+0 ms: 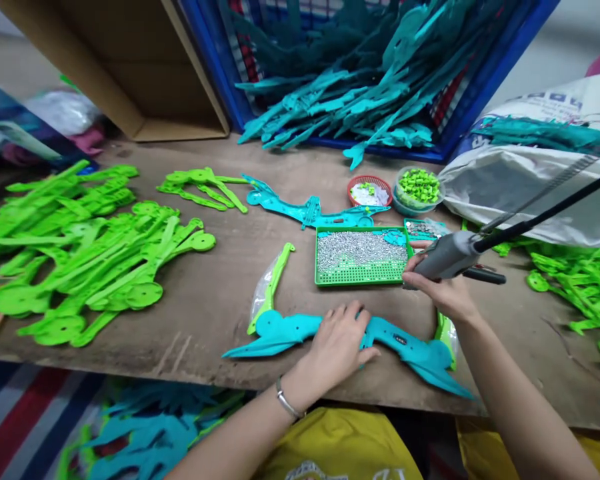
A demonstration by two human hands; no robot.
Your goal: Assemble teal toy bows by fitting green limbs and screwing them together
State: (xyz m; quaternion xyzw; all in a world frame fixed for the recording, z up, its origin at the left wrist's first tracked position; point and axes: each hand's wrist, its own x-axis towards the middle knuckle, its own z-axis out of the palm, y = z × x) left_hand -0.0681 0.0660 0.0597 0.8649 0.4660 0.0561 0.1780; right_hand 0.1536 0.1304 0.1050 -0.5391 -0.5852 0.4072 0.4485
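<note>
Two hands are showing: the left hand (337, 343) and the right hand (443, 290). One teal bow (285, 331) is lying under the left fingers and one grey screwdriver (447, 257) is sitting inside the right fingers. Just beyond the fingers, one green tray (360, 275) and two small bowls, one red bowl (370, 191) and one clear bowl (419, 190), are standing.

Under your left hand (337, 343) lies a turquoise plastic bow (420, 357). Centre frame, a green tray (360, 275) holds silver screws (360, 250). Lime-green parts (80, 267) fill the left; a blue crate (480, 87) sits at the top.

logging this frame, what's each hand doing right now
left hand: open, pressed flat on the blue toy bow
right hand: closed around the grey power screwdriver
</note>
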